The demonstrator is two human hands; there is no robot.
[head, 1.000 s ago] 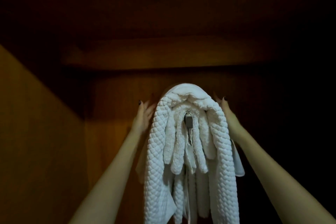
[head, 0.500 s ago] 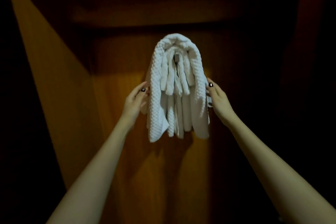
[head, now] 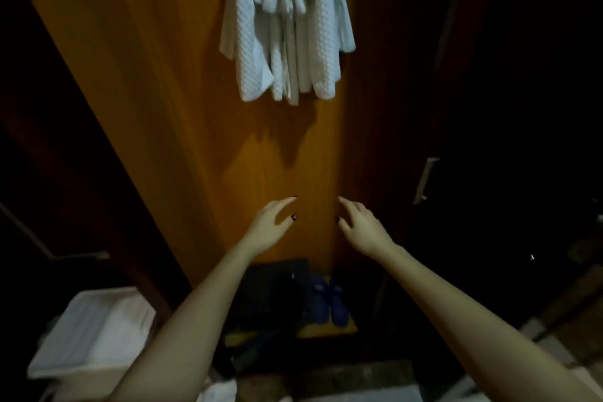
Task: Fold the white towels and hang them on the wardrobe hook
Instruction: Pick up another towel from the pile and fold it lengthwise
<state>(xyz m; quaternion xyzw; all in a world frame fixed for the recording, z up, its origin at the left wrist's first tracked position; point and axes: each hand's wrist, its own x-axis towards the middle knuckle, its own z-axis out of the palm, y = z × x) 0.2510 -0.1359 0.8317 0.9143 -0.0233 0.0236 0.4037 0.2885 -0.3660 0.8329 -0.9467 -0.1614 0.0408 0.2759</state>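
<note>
White towels, seemingly waffle-weave, hang against glossy wooden wardrobe.

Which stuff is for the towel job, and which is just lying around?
For the job: white towels hanging in the wardrobe; left hand and right hand, both empty, below them.

Just lying about: blue shoes and dark box on the wardrobe floor; white bin; metal door handle.
</note>
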